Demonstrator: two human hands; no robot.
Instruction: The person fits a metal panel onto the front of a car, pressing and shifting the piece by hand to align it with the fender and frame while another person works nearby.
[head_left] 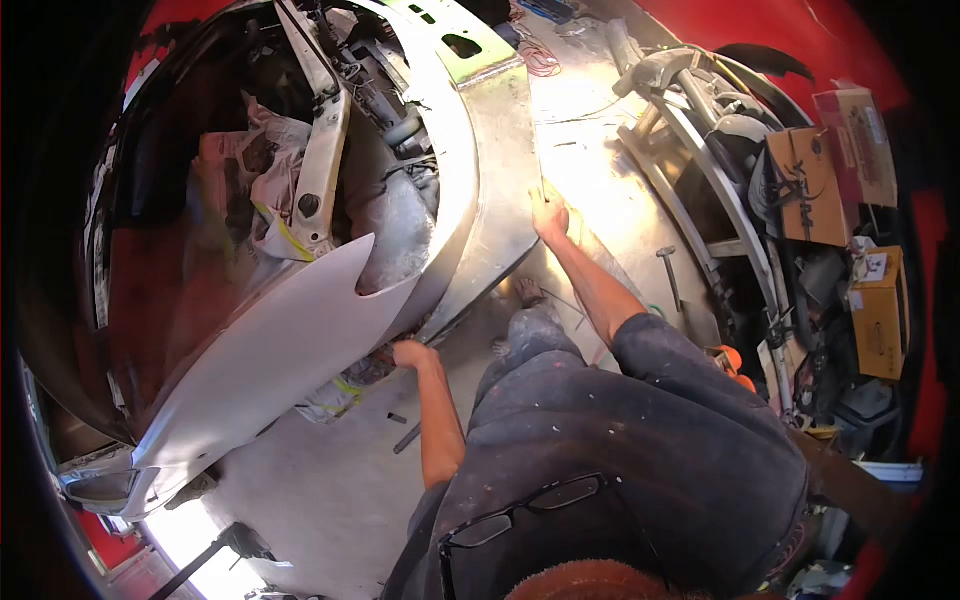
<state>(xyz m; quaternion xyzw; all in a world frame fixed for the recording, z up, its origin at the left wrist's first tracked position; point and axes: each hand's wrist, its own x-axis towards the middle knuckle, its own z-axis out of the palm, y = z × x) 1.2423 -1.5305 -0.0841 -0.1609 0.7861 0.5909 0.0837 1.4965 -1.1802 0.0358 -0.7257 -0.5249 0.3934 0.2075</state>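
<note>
A curved bare-metal car body panel (500, 170) stands in front of me, its outer edge towards my right. My right hand (549, 215) is closed on that outer edge. Lower down, my left hand (411, 353) is closed at the panel's bottom end, just beside the pale grey fender (290, 350). The left fingertips are partly hidden under the edge. The fender sweeps to the lower left along the open engine bay.
Metal frame parts (700, 170) and cardboard boxes (808, 185) line the right side. A hammer (669, 275) lies on the floor there. Plastic sheeting (280, 190) hangs in the engine bay. A black-headed stand (240, 541) is at the lower left.
</note>
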